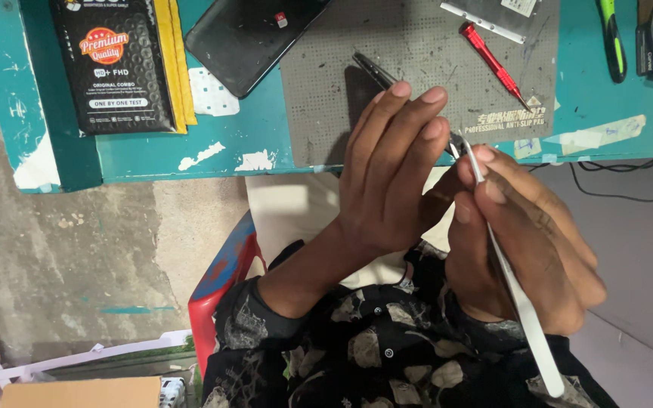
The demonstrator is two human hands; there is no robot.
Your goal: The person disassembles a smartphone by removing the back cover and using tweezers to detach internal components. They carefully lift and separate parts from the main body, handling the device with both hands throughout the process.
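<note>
My left hand (391, 177) is raised in front of me with fingers straight and together, palm turned toward my right hand. My right hand (527, 242) pinches silver tweezers (519, 298), whose tips point up toward the left hand's fingers near the table edge. What sits between the tweezer tips is too small to tell. Behind the hands, dark tweezers (372, 69) lie on a grey perforated mat (417, 45). A black phone (247, 38) lies partly on the mat's left edge.
A red screwdriver (491, 62) and a metal strip (481, 21) lie on the mat. A black packet with yellow edging (115, 68) rests on the teal table (228, 143). A green-handled tool (610, 38) and cables sit at right. A red stool (221, 279) is below.
</note>
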